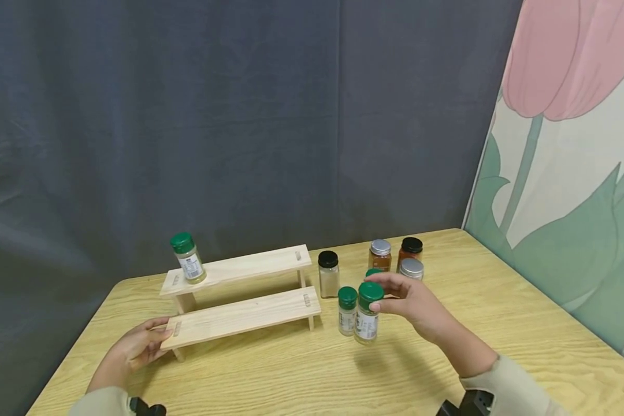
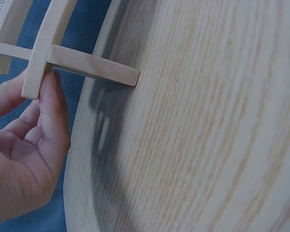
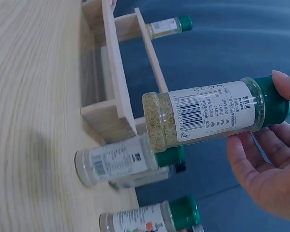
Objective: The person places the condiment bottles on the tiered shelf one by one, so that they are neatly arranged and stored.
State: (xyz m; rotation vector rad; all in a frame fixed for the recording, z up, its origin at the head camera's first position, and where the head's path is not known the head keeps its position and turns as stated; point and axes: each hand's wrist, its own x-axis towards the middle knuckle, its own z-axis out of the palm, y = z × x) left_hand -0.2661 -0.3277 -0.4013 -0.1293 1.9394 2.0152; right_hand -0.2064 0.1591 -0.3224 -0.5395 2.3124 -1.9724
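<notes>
My right hand point(image 1: 413, 306) pinches the green lid of a spice jar point(image 1: 366, 325). In the right wrist view this jar point(image 3: 203, 116) shows speckled seasoning and a white barcode label, its base lifted off the table. With thumb and fingers, my left hand point(image 1: 135, 345) grips the left end of the lower board point(image 1: 244, 316) of a two-step wooden rack. Seen from the left wrist, the board's end point(image 2: 33, 82) lies between thumb and fingers. Another green-lidded jar point(image 1: 189, 263) stands at the left of the upper board point(image 1: 255, 267).
Beside the held jar stands a green-lidded jar point(image 1: 347, 320); another green lid point(image 1: 372, 271) is partly hidden behind my right hand. A black-lidded jar point(image 1: 329, 281) is near the rack's right end. Silver-lidded jars point(image 1: 380, 254) and a black-lidded red one point(image 1: 411, 249) stand farther back.
</notes>
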